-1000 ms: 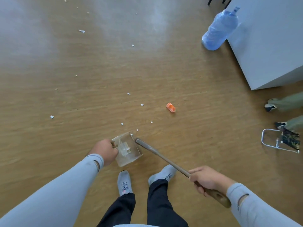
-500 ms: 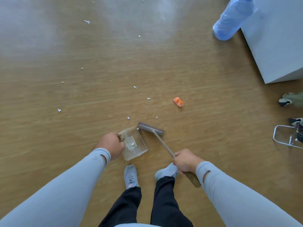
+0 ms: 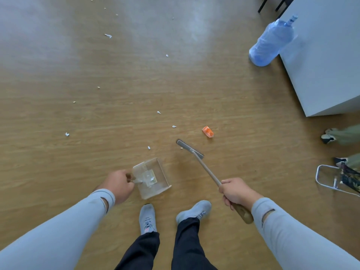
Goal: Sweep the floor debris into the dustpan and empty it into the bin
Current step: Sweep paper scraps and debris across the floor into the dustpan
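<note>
My left hand (image 3: 118, 185) grips the handle of a clear plastic dustpan (image 3: 153, 177) that rests on the wooden floor just ahead of my feet, with white scraps inside it. My right hand (image 3: 236, 192) holds the wooden handle of a small broom (image 3: 204, 166); its flat head (image 3: 190, 149) is out to the right of the pan, near an orange wrapper (image 3: 208, 131). Small white paper bits (image 3: 159, 112) lie scattered over the floor ahead and to the left. No bin is in sight.
A big blue water bottle (image 3: 271, 40) leans against a grey cabinet (image 3: 323, 61) at the upper right. Another person's feet (image 3: 329, 136) and a metal frame with a dark bag (image 3: 339, 178) are at the right edge. Dark chair legs (image 3: 263, 4) show at the top.
The broom head has swung away from the dustpan's mouth to the right, toward the orange wrapper. My right hand moved right and outward. The dustpan stayed about where it was.
</note>
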